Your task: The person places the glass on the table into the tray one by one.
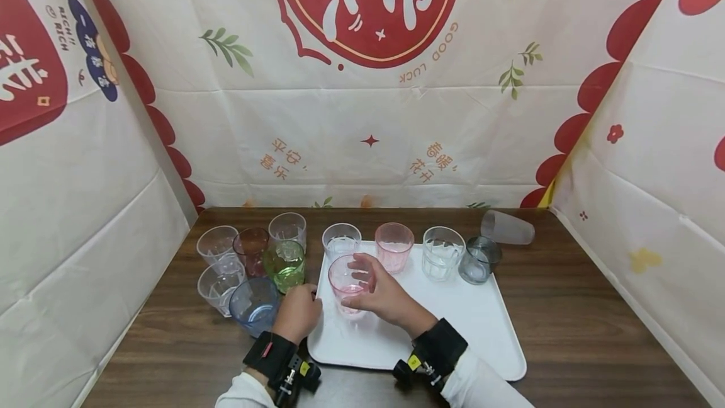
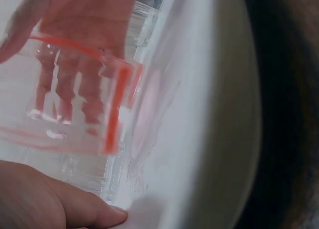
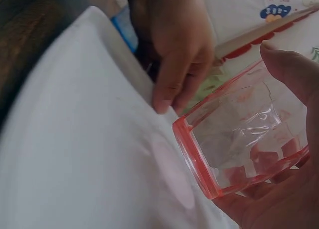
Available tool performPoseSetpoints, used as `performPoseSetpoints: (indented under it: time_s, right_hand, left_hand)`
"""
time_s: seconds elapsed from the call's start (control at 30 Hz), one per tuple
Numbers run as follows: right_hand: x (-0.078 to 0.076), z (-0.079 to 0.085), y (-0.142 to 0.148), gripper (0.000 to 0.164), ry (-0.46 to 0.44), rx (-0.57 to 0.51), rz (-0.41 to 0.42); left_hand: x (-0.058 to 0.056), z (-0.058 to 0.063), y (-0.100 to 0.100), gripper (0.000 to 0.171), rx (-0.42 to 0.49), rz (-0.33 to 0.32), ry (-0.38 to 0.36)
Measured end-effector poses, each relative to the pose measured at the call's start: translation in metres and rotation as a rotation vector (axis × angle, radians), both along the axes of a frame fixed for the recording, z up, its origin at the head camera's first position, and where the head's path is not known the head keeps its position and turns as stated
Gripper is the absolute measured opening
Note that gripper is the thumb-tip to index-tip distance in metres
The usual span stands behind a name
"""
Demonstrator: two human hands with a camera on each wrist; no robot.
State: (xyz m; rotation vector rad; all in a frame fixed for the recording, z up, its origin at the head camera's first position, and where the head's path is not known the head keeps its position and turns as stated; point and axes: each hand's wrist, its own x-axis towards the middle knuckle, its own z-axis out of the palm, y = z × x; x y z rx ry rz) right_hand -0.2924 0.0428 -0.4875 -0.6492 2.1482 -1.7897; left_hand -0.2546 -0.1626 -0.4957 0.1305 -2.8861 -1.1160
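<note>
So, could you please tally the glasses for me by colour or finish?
Clear glasses: 5
Pink glasses: 2
Green glass: 1
Blue glass: 1
Dark red glass: 1
Grey glass: 1
Frosted-looking glass: 1
Total: 12

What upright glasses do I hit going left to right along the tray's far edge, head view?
Clear glass → pink glass → second clear glass → dark grey glass by the tray's far right corner.
</note>
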Motion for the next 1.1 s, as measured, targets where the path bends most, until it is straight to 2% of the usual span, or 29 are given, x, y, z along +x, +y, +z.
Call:
performPoseSetpoints:
  time_s: [0.23,0.37,0.47,0.6,0.7,0.8,0.97,1.1]
  right_hand:
    - [0.002,-0.010,-0.015,0.090,-0.008,-0.052,0.023]
    - [0.004,-0.011,-0.019,0.092,0.004,-0.042,0.010]
    - [0.005,-0.011,-0.019,0.097,0.014,-0.006,0.015]
    - [0.008,-0.005,-0.013,0.105,0.040,0.097,0.012]
    - [0.011,0.008,-0.003,0.106,0.057,0.145,0.005]
    - [0.012,0.027,0.011,0.099,0.081,0.137,0.015]
    - [0.009,0.062,0.044,0.083,0.201,0.115,0.035]
    - [0.005,0.091,0.081,0.078,0.286,0.102,-0.015]
  left_hand:
    - [0.000,0.002,0.000,0.019,-0.001,-0.002,0.034]
    - [0.001,0.002,0.000,0.020,0.001,-0.013,0.054]
    - [0.001,0.003,0.000,0.021,-0.007,-0.015,0.051]
    - [0.002,0.003,0.000,0.019,-0.017,-0.021,0.059]
    - [0.002,0.003,0.000,0.017,-0.018,-0.019,0.060]
    - [0.002,0.003,0.001,0.016,-0.018,-0.007,0.043]
    - [0.000,0.001,0.002,0.017,-0.017,0.008,0.001]
    - [-0.001,0.000,0.003,0.018,0.002,0.017,-0.036]
